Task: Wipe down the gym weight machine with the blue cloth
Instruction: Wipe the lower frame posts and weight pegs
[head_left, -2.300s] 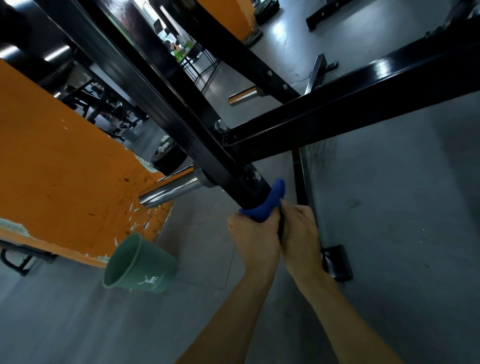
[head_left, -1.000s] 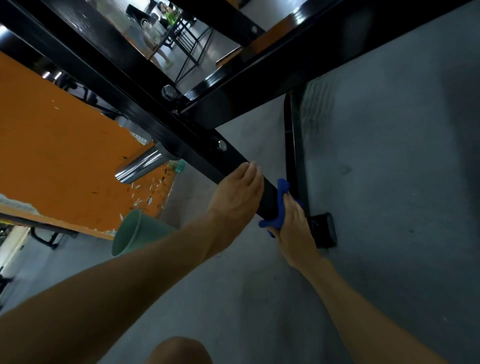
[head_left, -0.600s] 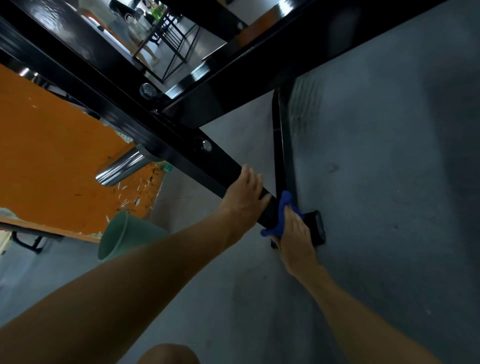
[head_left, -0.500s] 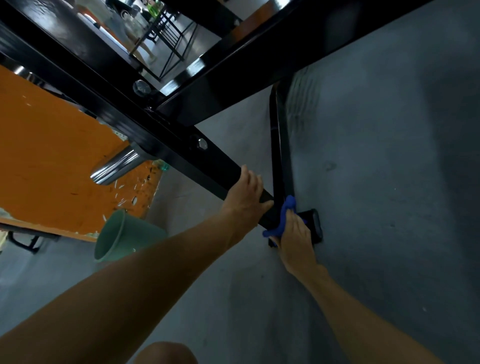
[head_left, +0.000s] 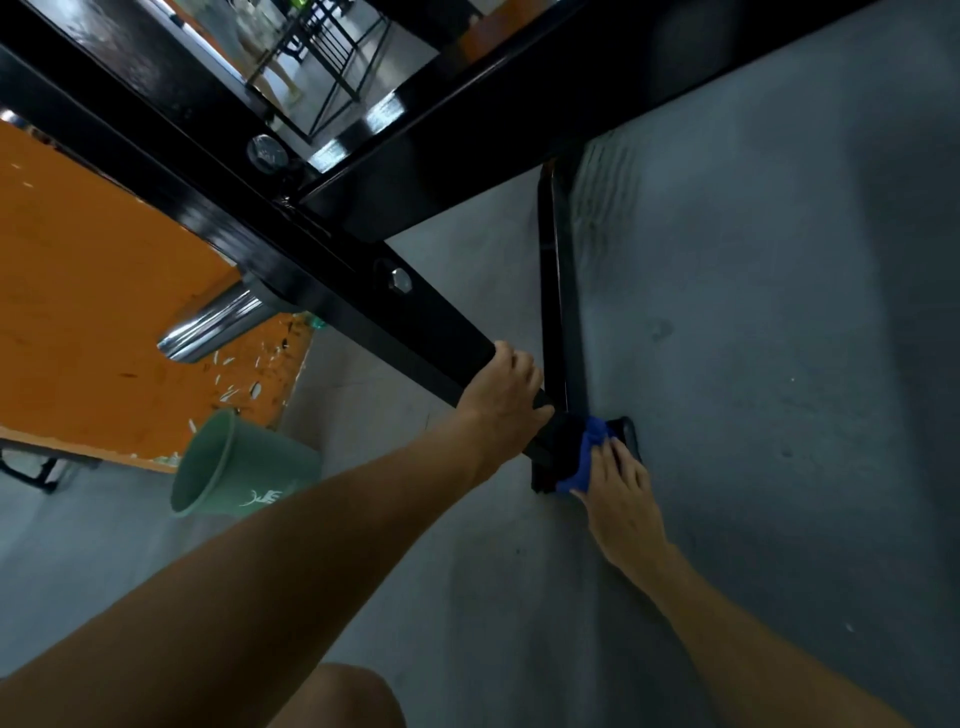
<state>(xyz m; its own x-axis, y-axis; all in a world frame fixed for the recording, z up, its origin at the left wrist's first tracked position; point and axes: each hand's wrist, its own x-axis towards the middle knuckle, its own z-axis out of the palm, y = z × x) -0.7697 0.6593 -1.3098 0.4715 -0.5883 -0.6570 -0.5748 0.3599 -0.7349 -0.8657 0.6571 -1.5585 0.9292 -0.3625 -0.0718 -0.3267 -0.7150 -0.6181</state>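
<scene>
Low down, bunched blue cloth (head_left: 586, 457) pressed by right hand (head_left: 618, 486) against black frame (head_left: 415, 317) foot; left hand (head_left: 501, 397) grips the bar; open floor (head_left: 779, 364) rightward.

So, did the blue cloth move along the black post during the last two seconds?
Yes. The blue cloth went down the slanted black post, away from the bolt, and now sits at the post's foot on the floor, under the right hand.
</scene>
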